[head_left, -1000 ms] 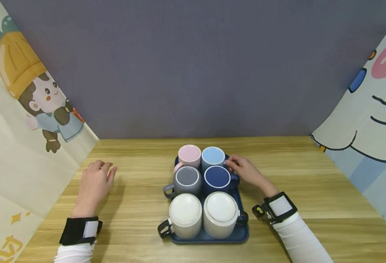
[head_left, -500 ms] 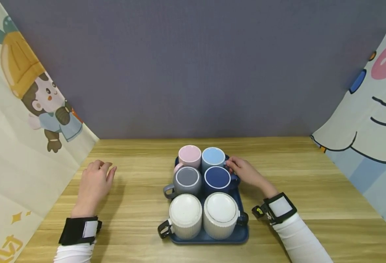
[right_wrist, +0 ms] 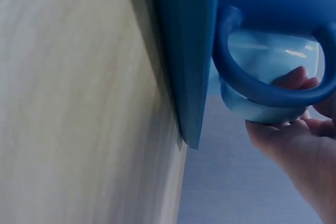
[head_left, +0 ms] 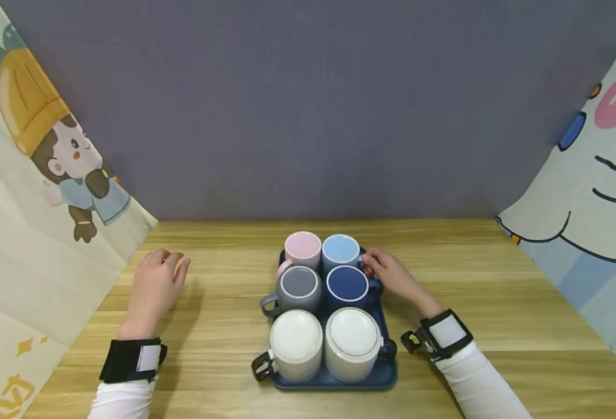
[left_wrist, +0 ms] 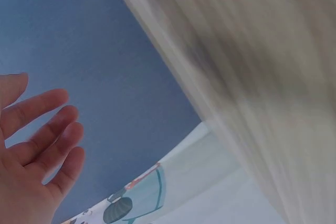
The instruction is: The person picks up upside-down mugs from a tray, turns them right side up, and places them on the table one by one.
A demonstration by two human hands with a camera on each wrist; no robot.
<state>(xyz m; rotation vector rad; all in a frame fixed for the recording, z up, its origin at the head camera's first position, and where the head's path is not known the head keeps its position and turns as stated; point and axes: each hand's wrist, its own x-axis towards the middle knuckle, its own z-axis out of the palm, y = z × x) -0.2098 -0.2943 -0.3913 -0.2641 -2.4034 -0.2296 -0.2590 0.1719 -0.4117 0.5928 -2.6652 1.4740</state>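
Observation:
My right hand [head_left: 389,273] pinches the handle of a light blue mug [head_left: 341,250] at the back right of a dark blue tray [head_left: 334,382]. In the right wrist view, the navy mug's handle [right_wrist: 273,95] crosses in front of the fingers and partly hides the grip. That navy mug [head_left: 347,284] stands directly nearer than the light blue one, both bottom up. Left of the tray, my left hand [head_left: 156,285] hangs over the table holding nothing; its fingers [left_wrist: 65,135] are loosely bent in the left wrist view.
Also upside down on the tray are a pink mug [head_left: 303,246], a grey mug [head_left: 300,285] and two white ribbed mugs [head_left: 296,346] with black handles. Some handles stick out past the tray's sides. A grey panel [head_left: 308,116] closes off the wooden table [head_left: 224,349] behind.
My left hand has shifted slightly right and forward. The right hand keeps its hold on the light blue mug's handle, and the mugs and tray stay in place.

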